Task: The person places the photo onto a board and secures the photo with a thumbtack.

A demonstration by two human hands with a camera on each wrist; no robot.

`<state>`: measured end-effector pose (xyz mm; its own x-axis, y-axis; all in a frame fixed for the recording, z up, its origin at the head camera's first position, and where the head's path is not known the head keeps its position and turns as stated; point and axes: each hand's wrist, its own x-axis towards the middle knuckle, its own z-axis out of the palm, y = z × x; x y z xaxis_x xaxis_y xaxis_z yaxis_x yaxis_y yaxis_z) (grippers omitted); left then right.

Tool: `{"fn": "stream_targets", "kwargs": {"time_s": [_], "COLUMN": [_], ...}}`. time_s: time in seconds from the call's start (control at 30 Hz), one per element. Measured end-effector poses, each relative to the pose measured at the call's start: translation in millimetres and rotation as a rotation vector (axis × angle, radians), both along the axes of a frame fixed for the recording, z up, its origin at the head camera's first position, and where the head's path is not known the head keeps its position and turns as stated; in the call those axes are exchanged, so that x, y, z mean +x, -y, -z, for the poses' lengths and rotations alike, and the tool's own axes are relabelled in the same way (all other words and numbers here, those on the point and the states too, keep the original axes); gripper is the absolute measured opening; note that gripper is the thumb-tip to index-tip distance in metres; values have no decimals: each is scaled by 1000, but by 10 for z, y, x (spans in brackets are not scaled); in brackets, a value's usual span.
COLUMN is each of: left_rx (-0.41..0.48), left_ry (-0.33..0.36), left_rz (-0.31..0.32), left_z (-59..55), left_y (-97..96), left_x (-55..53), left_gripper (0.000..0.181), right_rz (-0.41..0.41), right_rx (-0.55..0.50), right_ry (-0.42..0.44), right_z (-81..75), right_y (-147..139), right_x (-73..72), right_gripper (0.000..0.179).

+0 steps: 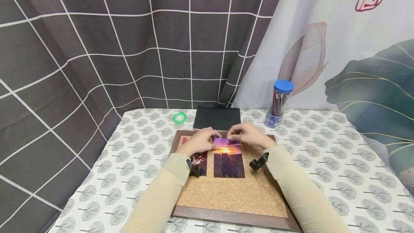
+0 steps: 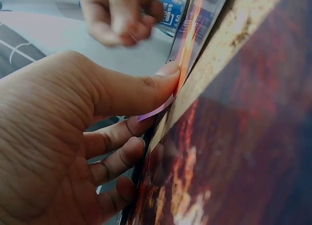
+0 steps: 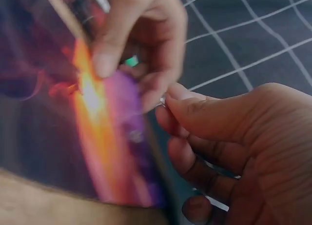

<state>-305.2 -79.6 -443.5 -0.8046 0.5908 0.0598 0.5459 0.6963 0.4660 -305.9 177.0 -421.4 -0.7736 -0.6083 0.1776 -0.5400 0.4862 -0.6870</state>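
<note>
A photo of a sunset sky over a dark silhouette lies on a wood-framed cork board. My left hand pinches its upper left edge, the thumb on the picture side; in the left wrist view that purple corner curls up off the board. Above the photo's top edge, my right hand holds a tiny shiny pin-like piece between thumb and forefinger. A small clear, roundish piece shows on the purple strip. A second, dark reddish photo is partly covered by my left hand and wrist.
Behind the board lie a black flat notebook-like object and a green ring, like a tape roll. A clear jar with a blue lid, full of pencil-like sticks, stands at the back right. Tree-print cloth covers the table; curtains hang behind.
</note>
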Motion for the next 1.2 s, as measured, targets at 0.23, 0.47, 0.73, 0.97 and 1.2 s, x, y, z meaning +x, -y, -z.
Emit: {"fn": "stream_targets", "kwargs": {"time_s": [0.23,0.47,0.73,0.97,1.2], "left_rx": [-4,15,27,43,34], "left_ry": [14,7,43,37,45], "left_rz": [19,14,-4,0,3], "left_z": [8,13,5,9,8], "left_y": [-41,-11,-9,-2,0], "left_x": [-7,-20,13,-18,-28], "left_gripper": [35,32,31,30,30], "right_rz": [41,42,54,60,84], "right_rx": [30,-8,-21,-20,5], "right_ry": [63,-21,-21,-47,-34], "right_z": [284,364,418,405,381], "right_y": [70,60,99,130,159], "right_x": [-20,-12,-23,-40,-25], "right_gripper": [4,7,6,7,5]}}
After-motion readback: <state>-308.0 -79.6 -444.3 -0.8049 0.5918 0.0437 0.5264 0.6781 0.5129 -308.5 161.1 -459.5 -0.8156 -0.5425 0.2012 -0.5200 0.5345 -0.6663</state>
